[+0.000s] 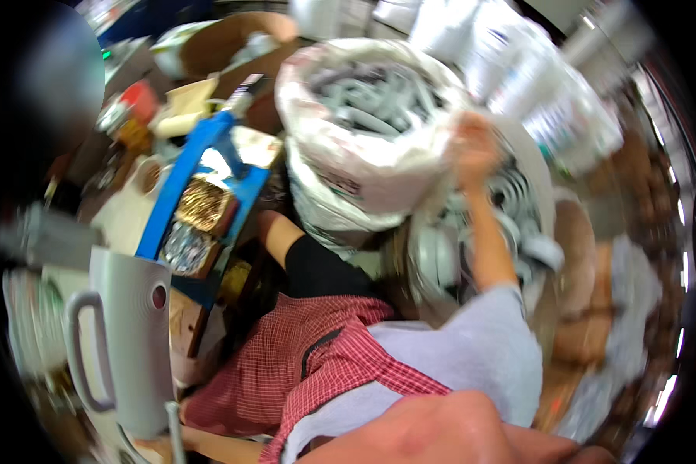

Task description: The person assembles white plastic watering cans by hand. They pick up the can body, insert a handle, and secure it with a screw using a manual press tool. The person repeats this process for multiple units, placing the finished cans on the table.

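Note:
At the lower left my left hand (156, 446) reaches behind the base of a light grey plastic jug body (135, 332) with a looped handle and a small dark red oval on its side. Its fingers are mostly hidden there, so its grip does not show. A second thin grey curved piece (175, 435) is beside that hand. My right arm stretches forward, and my right hand (475, 147) is smeared by motion. It is beside the rim of a white woven sack (348, 174) full of grey curved plastic parts (375, 97), above a container of grey round parts (510, 189).
A blue stand (179, 182) with boxes of gold (203, 203) and silver small pieces (185, 247) is left of the sack. Full white bags (510, 69) line the back right. A round brown cardboard container (236, 42) is at the back left. Cardboard and plastic wrap (630, 286) lie right.

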A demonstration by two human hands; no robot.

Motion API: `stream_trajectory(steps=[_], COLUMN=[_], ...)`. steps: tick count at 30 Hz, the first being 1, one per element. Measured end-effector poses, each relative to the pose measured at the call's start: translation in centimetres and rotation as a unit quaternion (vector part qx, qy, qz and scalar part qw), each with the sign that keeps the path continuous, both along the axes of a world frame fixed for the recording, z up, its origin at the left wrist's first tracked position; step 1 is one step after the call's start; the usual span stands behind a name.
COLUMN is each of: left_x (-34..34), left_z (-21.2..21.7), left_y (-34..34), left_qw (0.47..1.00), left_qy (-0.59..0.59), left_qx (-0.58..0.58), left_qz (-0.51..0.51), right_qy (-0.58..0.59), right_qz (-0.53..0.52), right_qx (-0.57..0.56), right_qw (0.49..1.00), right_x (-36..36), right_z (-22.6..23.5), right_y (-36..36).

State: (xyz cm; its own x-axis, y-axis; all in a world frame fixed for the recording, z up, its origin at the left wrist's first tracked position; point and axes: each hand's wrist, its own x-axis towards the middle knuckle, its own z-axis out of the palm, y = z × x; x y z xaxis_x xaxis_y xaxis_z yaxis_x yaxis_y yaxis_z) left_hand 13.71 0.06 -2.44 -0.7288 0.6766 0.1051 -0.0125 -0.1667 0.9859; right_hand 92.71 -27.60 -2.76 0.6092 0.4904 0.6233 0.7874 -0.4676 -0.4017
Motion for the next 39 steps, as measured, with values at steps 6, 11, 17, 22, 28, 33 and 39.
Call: stream_trajectory(steps=[6,11,17,22,28,33,39], left_x=[-1.2,1.3,1.9,2.6,4.1,3.9,1.7], left_z=[-0.9,3.7,2.4,0.4,-1.6,-2.2,-4.4], left_y=[-0.3,-6.9,-12.8,-11.6,-11.5,-13.8,-17.2], left_qw=[0.994,0.993,0.984,0.968,0.932,0.944,0.955], left_qy=[-0.087,-0.084,-0.151,-0.221,-0.314,-0.277,-0.283], left_qx=[0.058,0.061,0.091,0.100,0.128,0.118,0.075], left_qz=[0.034,0.054,0.036,-0.067,-0.130,-0.133,-0.049], right_qy=[0.074,0.119,0.057,0.017,0.010,0.028,0.006], right_qz=[-0.210,-0.254,-0.251,-0.054,0.480,0.708,0.773], right_qx=[-0.167,-0.206,-0.094,0.107,0.146,0.140,0.185], right_qw=[0.961,0.937,0.962,0.993,0.865,0.692,0.606], right_x=[21.8,22.0,18.8,7.4,-19.9,-36.1,-39.5], right_z=[-4.0,-10.0,-6.4,2.7,13.5,13.2,11.3], right_y=[-23.0,-20.0,-14.8,-8.5,12.1,22.9,23.6])
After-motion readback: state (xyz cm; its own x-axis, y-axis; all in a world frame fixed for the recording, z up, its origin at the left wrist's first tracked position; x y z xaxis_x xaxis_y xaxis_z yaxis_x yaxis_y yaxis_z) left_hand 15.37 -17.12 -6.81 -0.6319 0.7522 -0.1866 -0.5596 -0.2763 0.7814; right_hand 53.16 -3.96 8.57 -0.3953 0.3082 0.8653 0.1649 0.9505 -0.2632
